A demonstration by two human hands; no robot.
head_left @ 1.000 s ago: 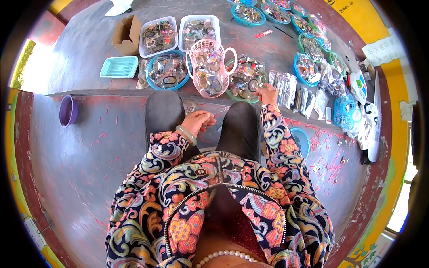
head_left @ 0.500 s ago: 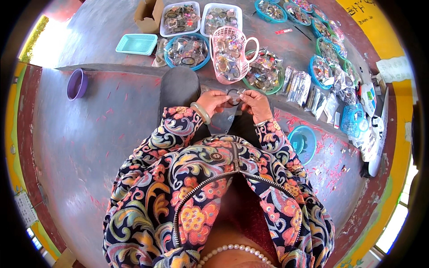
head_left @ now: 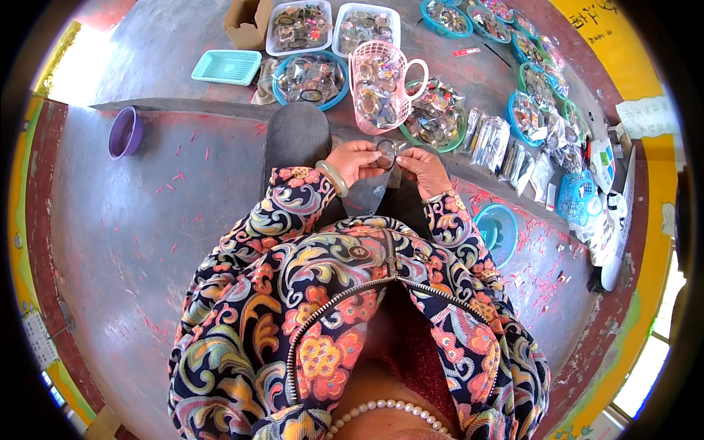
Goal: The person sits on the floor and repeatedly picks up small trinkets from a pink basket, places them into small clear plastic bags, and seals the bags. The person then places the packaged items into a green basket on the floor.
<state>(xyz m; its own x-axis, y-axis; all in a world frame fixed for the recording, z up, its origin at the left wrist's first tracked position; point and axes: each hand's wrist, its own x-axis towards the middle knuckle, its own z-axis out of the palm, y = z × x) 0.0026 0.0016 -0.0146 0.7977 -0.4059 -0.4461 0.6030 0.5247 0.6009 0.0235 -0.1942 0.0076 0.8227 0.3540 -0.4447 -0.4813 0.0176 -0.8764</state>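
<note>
The dark ring (head_left: 384, 149) and the small clear bag (head_left: 396, 163) are pinched between the two hands, held above the person's knees and just short of the pink mesh basket (head_left: 378, 94) on the concrete floor (head_left: 183, 220). The likeliest slip, as I judge it, is the ring dropping out of the fingertip hold while the thin film is being worked, since both hands share one small, slick thing; it could roll off toward the step edge or in among the teal trays (head_left: 311, 77) of similar pieces. The left hand (head_left: 357, 159) is curled, thumb and fingers closed on the ring's left side, a pale green bangle (head_left: 331, 178) at its wrist. The right hand (head_left: 422, 166) is likewise closed in a pinch on the bag and the ring's right side, wrist bent inward, both forearms drawn close together.
</note>
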